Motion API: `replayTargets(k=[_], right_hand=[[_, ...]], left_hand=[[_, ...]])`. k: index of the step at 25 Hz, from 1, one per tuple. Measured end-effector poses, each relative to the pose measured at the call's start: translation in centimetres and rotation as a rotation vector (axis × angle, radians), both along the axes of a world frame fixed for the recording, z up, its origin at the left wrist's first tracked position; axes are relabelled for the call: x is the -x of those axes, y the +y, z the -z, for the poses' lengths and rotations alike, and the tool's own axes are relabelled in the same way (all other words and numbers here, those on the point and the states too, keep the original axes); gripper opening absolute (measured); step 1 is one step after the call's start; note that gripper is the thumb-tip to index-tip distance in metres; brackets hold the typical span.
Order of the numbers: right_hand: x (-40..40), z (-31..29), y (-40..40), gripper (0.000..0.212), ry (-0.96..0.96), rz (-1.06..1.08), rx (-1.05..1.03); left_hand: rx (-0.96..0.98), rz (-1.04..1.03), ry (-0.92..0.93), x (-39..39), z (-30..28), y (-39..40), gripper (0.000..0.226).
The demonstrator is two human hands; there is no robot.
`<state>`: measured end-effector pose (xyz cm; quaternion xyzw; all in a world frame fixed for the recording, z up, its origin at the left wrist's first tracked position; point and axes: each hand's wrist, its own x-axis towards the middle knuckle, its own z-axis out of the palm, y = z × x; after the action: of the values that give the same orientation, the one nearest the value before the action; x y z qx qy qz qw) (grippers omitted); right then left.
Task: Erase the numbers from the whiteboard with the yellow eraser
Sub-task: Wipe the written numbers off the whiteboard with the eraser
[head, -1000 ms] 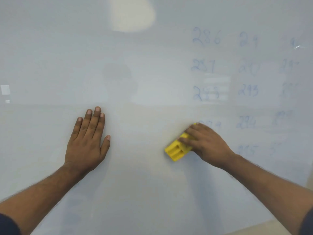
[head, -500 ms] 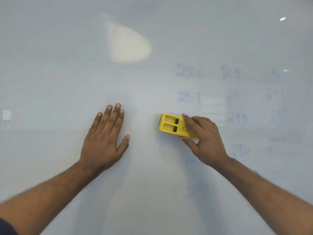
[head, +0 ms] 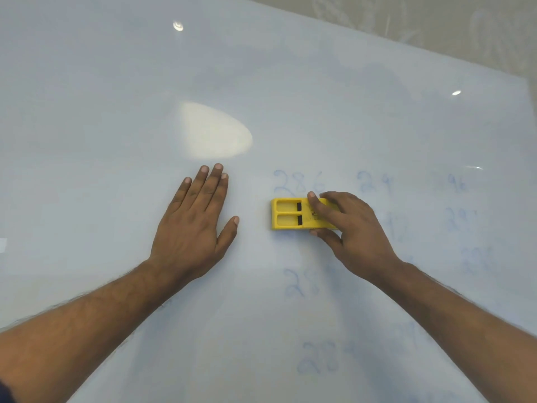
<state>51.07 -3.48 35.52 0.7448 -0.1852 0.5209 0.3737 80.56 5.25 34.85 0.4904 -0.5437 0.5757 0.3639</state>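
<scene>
We note the right hand [head: 353,228], gripping the yellow eraser [head: 299,214], has swept up the whiteboard [head: 116,82] to just under the faint 286 [head: 297,183]; smeared numbers below remain. Left hand [head: 194,225] stays flat, fingers spread, holding nothing.

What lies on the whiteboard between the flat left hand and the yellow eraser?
Nothing: in the head view, the stretch between the left hand and the yellow eraser is bare whiteboard, with no numbers on it.

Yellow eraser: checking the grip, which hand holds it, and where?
The right hand holds the yellow eraser by its right end; the left hand holds nothing.
</scene>
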Motion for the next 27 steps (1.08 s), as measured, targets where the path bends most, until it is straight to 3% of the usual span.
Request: replayTargets(k=[3, 11, 18, 23, 27], right_hand=[[-0.4, -2.0, -0.7, 0.057, 0.033, -0.013, 0.057], [-2.4, -8.8, -0.9, 0.06, -0.103, -0.098, 0.032], [-1.0, -4.3, -1.5, 0.056, 0.061, -0.15, 0.112], [2.7, -1.3, -2.4, 0.05, 0.171, -0.055, 0.205], [2.7, -3.7, -2.6, 0.055, 0.046, -0.017, 0.15]], left_hand=[[0.017, 0.005, 0.03, 1.2, -1.5, -1.0, 0.071], [0.036, -0.076, 0.033, 1.7, -1.6, -1.6, 0.071], [0.05, -0.105, 0.049, 1.8, -1.0, -1.4, 0.069], [0.043, -0.115, 0.033, 1.8, -0.5, -1.3, 0.069], [0.024, -0.112, 0.01, 1.7, 0.0, -1.2, 0.069]])
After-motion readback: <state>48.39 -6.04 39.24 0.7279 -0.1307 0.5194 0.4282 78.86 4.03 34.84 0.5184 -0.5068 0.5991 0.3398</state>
